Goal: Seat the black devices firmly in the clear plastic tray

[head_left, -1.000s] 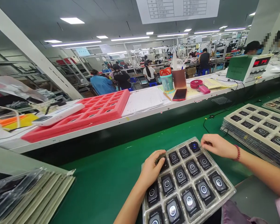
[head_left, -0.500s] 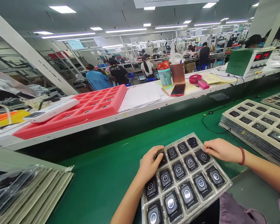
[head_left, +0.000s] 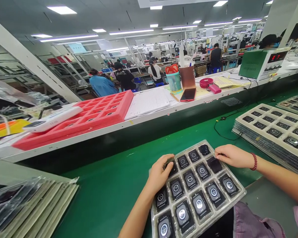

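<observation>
A clear plastic tray (head_left: 201, 224) holds several black smartwatch bodies in rows, most with their round sensor backs up. My left hand (head_left: 160, 173) grips the tray's left side, its thumb over the rim beside a partly covered watch. My right hand (head_left: 229, 157) is closed at the upper right edge, fingertips pinched; what they hold, if anything, is hidden. Just below those fingertips, one compartment shows a plain dark surface (head_left: 215, 165). The corner compartment above holds a dark piece with small marks (head_left: 204, 149). A smartwatch (head_left: 229, 185) lies sensor side up in the compartment below.
Stacked trays of watches (head_left: 270, 127) stand on the green bench (head_left: 101, 191) at right. More stacked trays (head_left: 47, 205) sit at lower left. The shelf ahead carries a red foam tray (head_left: 109, 107), papers (head_left: 149, 102), a phone (head_left: 188, 95) and a green power supply (head_left: 257, 64). People sit beyond.
The watch back with its round sensor, seen in the compartment by my right hand, has given way to a plain dark surface. My right hand has shifted slightly left. My left hand keeps its grip.
</observation>
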A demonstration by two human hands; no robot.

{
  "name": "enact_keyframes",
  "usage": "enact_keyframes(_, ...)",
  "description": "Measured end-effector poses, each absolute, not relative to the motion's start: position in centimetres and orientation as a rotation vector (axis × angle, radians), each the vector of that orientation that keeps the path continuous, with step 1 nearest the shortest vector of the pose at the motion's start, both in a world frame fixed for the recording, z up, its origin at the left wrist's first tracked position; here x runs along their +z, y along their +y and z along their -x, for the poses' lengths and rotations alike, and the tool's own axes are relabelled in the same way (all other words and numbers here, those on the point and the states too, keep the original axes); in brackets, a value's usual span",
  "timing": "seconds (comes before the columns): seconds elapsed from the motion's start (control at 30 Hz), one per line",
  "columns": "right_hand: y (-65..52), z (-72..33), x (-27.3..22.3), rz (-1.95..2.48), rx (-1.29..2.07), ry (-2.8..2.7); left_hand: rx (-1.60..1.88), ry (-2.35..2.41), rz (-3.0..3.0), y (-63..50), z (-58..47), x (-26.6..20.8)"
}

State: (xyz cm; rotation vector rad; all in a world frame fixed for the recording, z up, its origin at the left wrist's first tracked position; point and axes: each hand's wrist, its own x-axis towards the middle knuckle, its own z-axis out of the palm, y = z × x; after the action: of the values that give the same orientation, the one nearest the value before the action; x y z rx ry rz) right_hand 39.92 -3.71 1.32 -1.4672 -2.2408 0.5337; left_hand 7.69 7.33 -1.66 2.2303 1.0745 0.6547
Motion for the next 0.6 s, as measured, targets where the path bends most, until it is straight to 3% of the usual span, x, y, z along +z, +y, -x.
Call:
enact_keyframes(0.43,-2.7,-41.4,1.3,1.403,0.938,-2.209,0.684,1.055,-2.294,7.6,-7.7,-1.9)
enact_keyframes(0.6,-3.1,-39.7,0.6,1.520,0.441,-2.133,0.686,1.068,-2.292,7.4,-7.8,-1.6)
